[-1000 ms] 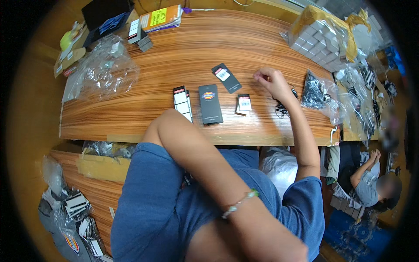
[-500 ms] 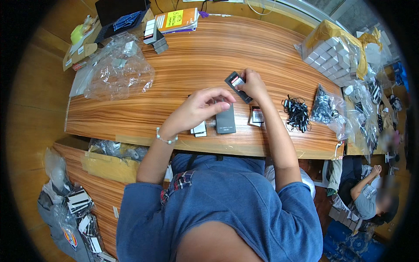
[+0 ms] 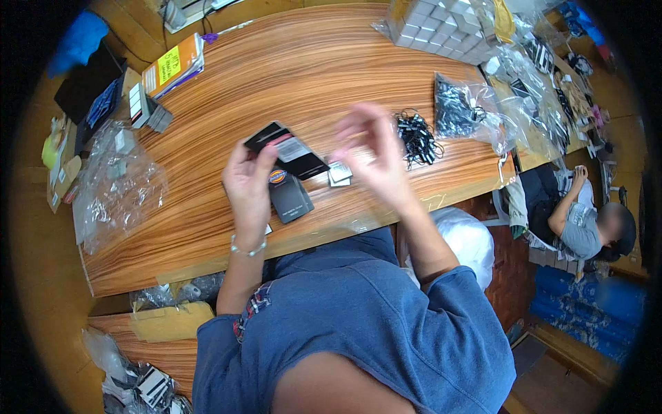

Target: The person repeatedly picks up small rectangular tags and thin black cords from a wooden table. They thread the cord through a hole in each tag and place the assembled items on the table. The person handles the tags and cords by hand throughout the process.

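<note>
My left hand (image 3: 249,178) is closed on a black card tag (image 3: 309,164) with a white label, tilted above the table; it looks like more than one layer at its upper edge. Below it on the tabletop lies a dark grey card tag (image 3: 295,205) with a round orange-and-blue emblem, partly covered by the held one. My right hand (image 3: 376,155) is raised to the right of the held tag, blurred, its fingers apart and apparently holding nothing. Near it lie small white-faced cards (image 3: 339,174). A tangled heap of black cords (image 3: 417,140) sits just beyond my right hand.
A clear bag of black cords (image 3: 455,107) and a wrapped block of small white boxes (image 3: 441,31) stand at the right. Crumpled plastic (image 3: 121,186), stacked cards (image 3: 148,114) and an orange notebook (image 3: 172,67) are at the left. Another person (image 3: 579,221) sits at the far right.
The black tag passed from my right hand to my left, which now grips it. My right hand came away with fingers spread. The view has turned, shifting the table leftward.
</note>
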Demonstrator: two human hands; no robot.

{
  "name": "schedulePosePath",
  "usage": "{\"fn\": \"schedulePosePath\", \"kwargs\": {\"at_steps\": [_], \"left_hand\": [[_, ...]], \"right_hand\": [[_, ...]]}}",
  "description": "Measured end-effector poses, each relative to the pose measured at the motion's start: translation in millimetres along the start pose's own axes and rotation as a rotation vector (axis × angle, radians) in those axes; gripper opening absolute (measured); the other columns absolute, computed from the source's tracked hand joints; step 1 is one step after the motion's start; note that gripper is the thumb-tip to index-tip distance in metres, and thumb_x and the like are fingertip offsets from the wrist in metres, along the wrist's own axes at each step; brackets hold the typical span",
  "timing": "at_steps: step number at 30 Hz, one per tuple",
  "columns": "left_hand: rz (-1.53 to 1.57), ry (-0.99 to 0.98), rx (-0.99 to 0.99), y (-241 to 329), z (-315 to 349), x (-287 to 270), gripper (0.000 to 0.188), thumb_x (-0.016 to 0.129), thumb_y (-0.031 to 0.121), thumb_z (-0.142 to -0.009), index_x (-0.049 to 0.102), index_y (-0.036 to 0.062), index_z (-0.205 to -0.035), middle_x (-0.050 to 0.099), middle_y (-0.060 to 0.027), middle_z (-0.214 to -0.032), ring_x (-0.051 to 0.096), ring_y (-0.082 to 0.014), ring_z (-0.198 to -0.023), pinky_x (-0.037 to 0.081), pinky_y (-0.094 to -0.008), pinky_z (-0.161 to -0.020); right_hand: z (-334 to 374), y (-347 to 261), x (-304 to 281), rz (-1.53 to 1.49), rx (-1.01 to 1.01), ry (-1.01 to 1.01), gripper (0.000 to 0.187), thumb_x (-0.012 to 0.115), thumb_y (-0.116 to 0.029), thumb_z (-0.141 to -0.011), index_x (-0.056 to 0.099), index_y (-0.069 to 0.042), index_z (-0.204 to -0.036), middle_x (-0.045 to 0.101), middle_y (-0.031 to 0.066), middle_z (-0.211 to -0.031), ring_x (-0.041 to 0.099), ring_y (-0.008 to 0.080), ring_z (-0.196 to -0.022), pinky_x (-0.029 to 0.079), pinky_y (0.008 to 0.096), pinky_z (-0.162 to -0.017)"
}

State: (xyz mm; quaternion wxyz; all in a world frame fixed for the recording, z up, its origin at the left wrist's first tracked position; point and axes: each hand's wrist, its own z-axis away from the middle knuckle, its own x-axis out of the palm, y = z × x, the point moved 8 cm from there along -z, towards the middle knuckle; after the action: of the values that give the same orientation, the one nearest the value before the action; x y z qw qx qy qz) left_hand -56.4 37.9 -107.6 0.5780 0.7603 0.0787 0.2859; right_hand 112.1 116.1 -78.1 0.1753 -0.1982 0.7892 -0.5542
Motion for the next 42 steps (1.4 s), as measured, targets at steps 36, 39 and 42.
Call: {"fn": "schedulePosePath", "kwargs": {"at_steps": [36, 39, 42], "left_hand": [[-0.116, -0.456, -0.231, -5.9, 20.0, 46.2, 0.013, 0.057, 0.008, -0.085, 0.059, -0.0024, -0.093, 0.061, -0.0032, -0.085, 0.055, -0.0076, -0.079, 0.044, -0.0217, -0.071], [-0.159, -0.591, -0.269, -13.3, 14.2, 73.5, 0.015, 0.056, 0.008, -0.085, 0.058, -0.0023, -0.095, 0.06, -0.0044, -0.088, 0.056, -0.0111, -0.083, 0.044, -0.0241, -0.075], [-0.278, -0.879, -0.169, -31.7, 3.1, 132.6, 0.02, 0.056, 0.011, -0.084, 0.058, -0.0027, -0.099, 0.057, -0.0073, -0.102, 0.055, -0.0148, -0.091, 0.045, -0.0274, -0.079]], "right_hand": [[-48.6, 13.5, -186.7, -0.017, 0.328, 0.137, 0.018, 0.054, -0.02, -0.087, 0.059, -0.003, -0.089, 0.054, -0.0003, -0.064, 0.051, 0.0084, -0.061, 0.042, 0.0203, -0.063], [-44.9, 25.0, -183.9, -0.121, 0.376, 0.169, 0.017, 0.053, -0.021, -0.088, 0.058, -0.005, -0.09, 0.054, -0.0006, -0.062, 0.052, 0.0087, -0.059, 0.044, 0.0215, -0.059], [-42.8, 25.5, -176.8, -0.163, 0.384, 0.17, 0.018, 0.052, -0.021, -0.088, 0.058, -0.004, -0.091, 0.055, 0.0005, -0.063, 0.054, 0.0098, -0.058, 0.045, 0.0237, -0.057]]}}
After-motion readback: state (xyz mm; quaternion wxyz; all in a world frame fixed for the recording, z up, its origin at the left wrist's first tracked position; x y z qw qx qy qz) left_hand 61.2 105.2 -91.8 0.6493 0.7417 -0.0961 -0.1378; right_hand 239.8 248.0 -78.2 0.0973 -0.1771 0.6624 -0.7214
